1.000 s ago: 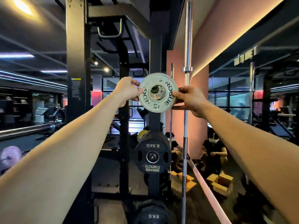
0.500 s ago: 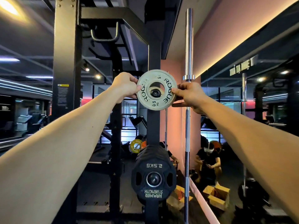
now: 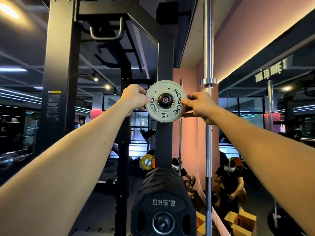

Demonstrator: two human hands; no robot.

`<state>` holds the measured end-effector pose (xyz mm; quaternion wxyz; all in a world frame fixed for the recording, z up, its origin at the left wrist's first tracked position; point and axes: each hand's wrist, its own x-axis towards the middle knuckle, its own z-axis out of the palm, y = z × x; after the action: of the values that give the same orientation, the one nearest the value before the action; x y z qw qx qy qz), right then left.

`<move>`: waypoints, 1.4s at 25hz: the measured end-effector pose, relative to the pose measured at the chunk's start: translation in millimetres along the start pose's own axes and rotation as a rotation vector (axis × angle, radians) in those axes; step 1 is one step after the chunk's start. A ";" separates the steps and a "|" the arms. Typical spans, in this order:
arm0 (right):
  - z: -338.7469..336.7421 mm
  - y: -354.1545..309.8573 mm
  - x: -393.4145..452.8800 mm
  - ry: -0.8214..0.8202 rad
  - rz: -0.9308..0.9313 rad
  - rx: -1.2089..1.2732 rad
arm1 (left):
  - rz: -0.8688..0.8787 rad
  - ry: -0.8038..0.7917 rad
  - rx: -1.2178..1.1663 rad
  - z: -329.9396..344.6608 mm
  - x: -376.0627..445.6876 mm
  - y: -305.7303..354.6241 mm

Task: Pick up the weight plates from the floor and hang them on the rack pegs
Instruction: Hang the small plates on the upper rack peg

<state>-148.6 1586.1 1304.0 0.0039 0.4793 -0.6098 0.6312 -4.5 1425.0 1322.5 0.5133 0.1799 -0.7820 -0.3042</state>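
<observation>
Two bare forearms are reaching up from the lower corners toward the rack post [image 3: 164, 142]. Low on that post, nearest the camera, a black plate [image 3: 163, 204] marked 2.5KG is hanging on its own peg, with more black plates stacked behind it.

Higher up, the left hand [image 3: 135, 98] is pinching the left rim of the grey plate [image 3: 165, 114], fingers curled round the edge and thumb on the face. The right hand [image 3: 198, 103] is pinching the right rim the same way, thumb tip on the face by the lettering. The grey plate, marked ROGUE and 0.5 KG, is sitting flat against the front of the post, upright, with the peg [image 3: 165, 99] showing through its centre hole, its black end cap filling the bore.

Just right of the post, a steel barbell [image 3: 208, 133] is standing upright, passing behind the right wrist. Beyond, a yellow plate [image 3: 147, 162] is showing left of the post. Further right, a wall mirror [image 3: 255, 133] is reflecting a crouching person in black, with cardboard boxes [image 3: 242, 222] near its foot.
</observation>
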 end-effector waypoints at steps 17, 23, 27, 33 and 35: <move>13.8 69.6 84.7 -0.060 0.087 0.129 | 0.046 -0.060 0.014 55.5 82.4 -62.1; 15.3 78.3 94.1 -0.045 0.081 0.123 | 0.079 -0.039 0.070 59.0 90.1 -68.8; 14.9 79.2 82.3 0.042 0.022 -0.022 | 0.129 -0.032 0.146 47.2 72.3 -64.9; 3.4 67.4 58.6 0.233 -0.249 -0.436 | 0.241 -0.005 0.200 6.5 50.0 -53.6; 6.5 60.3 55.5 0.220 -0.273 -0.467 | 0.266 -0.045 0.222 2.7 47.4 -49.3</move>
<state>-210.3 1533.4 1290.3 0.2649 0.4718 -0.6644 0.5156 -27.8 1360.7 1322.1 0.5085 0.1235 -0.8390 -0.1492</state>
